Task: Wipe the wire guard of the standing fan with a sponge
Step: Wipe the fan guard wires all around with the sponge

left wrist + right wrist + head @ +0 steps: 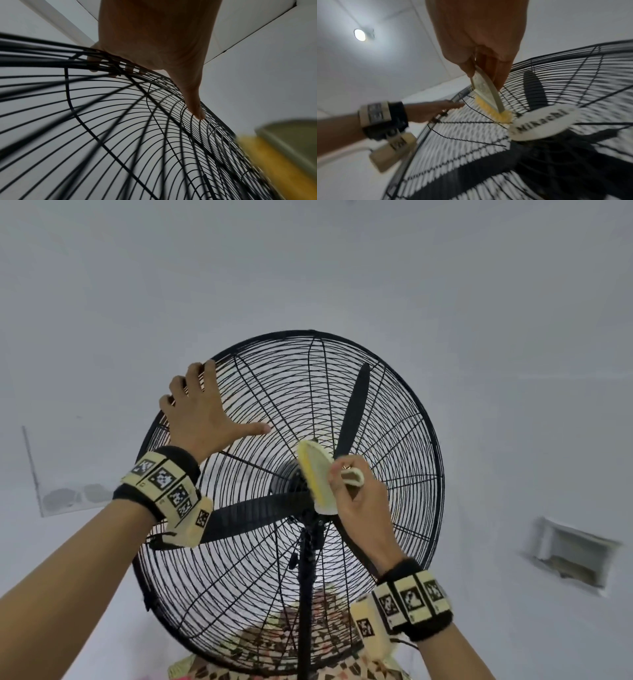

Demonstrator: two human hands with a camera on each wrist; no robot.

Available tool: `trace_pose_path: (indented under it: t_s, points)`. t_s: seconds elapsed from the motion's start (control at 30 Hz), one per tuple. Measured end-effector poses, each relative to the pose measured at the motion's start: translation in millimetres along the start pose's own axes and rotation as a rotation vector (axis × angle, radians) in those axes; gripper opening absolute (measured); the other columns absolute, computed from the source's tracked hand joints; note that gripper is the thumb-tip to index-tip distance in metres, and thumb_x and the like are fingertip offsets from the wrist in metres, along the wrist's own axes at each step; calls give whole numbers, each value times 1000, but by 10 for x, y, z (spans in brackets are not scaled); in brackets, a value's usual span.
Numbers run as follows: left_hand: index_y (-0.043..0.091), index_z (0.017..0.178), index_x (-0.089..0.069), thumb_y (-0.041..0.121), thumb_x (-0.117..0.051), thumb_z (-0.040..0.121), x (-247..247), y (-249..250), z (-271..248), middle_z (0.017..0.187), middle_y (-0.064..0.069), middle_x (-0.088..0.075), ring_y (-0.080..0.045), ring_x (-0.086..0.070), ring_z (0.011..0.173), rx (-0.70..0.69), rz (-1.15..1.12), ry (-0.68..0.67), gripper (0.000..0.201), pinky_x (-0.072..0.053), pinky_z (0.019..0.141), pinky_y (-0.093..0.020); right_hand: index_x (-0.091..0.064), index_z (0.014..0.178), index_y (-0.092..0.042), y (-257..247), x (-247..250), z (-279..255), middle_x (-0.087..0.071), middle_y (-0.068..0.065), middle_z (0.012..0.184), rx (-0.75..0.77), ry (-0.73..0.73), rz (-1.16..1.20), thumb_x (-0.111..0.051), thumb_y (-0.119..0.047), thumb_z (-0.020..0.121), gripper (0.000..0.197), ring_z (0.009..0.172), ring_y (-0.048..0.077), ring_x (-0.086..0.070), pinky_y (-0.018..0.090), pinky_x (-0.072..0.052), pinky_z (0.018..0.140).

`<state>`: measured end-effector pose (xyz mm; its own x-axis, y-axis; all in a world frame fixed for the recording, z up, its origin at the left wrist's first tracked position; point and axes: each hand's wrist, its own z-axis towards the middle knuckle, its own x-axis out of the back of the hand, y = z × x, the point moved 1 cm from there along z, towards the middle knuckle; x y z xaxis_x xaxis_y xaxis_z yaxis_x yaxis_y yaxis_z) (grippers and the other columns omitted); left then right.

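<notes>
The left grip point(200, 414) hooks its fingers point(193, 374) over the upper left rim of the guard point(397, 419), thumb spread on the wires. The right grip point(359, 498) holds the sponge point(318, 477) against the middle of the guard, just beside the badge point(544, 124). Pale wall point(513, 337) surrounds the rim.

The sponge point(278, 162) is a blur cut by the edge; the fan pole point(306, 594) runs off below.
</notes>
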<state>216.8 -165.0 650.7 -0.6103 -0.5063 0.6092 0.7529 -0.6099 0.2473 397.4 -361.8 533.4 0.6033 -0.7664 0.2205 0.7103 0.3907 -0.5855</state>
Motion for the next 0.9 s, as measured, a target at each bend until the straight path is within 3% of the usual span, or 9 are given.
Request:
trace_pose_path:
  t_s: [0.03,0.1,0.27,0.4,0.5,0.6,0.7,0.77,0.9]
  points:
    - [16,161,-12,104,-56,45,-2,1,-5,165,-15,-21,-45,-26,145,-8,-1,1,152,-30,112,-68,-55,109,-28,-129,5,83,-71,6,120,6,12,52,-60,-20,104,11,86,-6,-72,34,-64,55]
    - [16,161,-14,106,-53,43,-14,2,-12,163,-14,-23,-45,-29,143,-30,-1,18,153,-32,110,-67,-49,114,-24,-434,-22,354,-69,9,118,65,91,105,-59,-22,105,13,85,-6,-72,27,-62,55]
    - [16,162,-12,105,-56,48,-48,17,-12,164,-15,-22,-43,-30,142,-25,73,38,151,-36,109,-62,-56,114,-16,-1099,-335,1369,-72,-4,97,271,137,62,-57,-22,106,10,78,4,-72,18,-57,58]
    - [16,163,-9,106,-53,50,4,5,-39,165,-13,-18,-42,-25,145,-23,64,-10,150,-33,111,-62,-61,110,-13,-1369,-650,2006,-71,-7,89,295,127,58,-61,-15,101,9,75,9,-72,32,-62,70]
    - [18,164,-8,104,-54,53,61,-29,-37,167,-10,-16,-39,-25,145,-61,78,-35,147,-34,109,-61,-60,112,-14,-1414,-777,2303,-72,-4,86,277,55,-34,-60,-16,100,13,74,14,-69,36,-59,75]
    - [23,164,-7,106,-51,52,78,-110,-13,167,-6,-17,-36,-26,146,-70,78,-44,146,-36,108,-59,-61,119,-9,-1497,-728,2512,-70,5,103,189,-147,-179,-61,-18,99,21,88,18,-66,33,-56,86]
    - [25,164,-8,111,-40,49,39,-157,-9,165,-4,-19,-35,-29,143,-91,87,-31,147,-40,104,-57,-65,104,-15,-1606,-592,2650,-67,-1,101,200,-317,-368,-70,-28,93,17,90,15,-63,20,-48,70]
    - [25,164,-9,112,-36,49,25,-152,-6,166,-4,-20,-34,-30,143,-100,102,-9,147,-41,102,-55,-64,97,-18,-1654,-571,2717,-67,-4,97,241,-289,-356,-71,-30,90,15,88,14,-65,19,-48,67]
    - [23,165,-9,111,-33,50,41,-101,11,167,-4,-18,-34,-28,144,-99,122,-12,147,-40,102,-54,-60,117,-11,-1578,-698,2697,-66,-3,102,303,-232,-248,-62,-24,99,22,97,20,-68,27,-55,84]
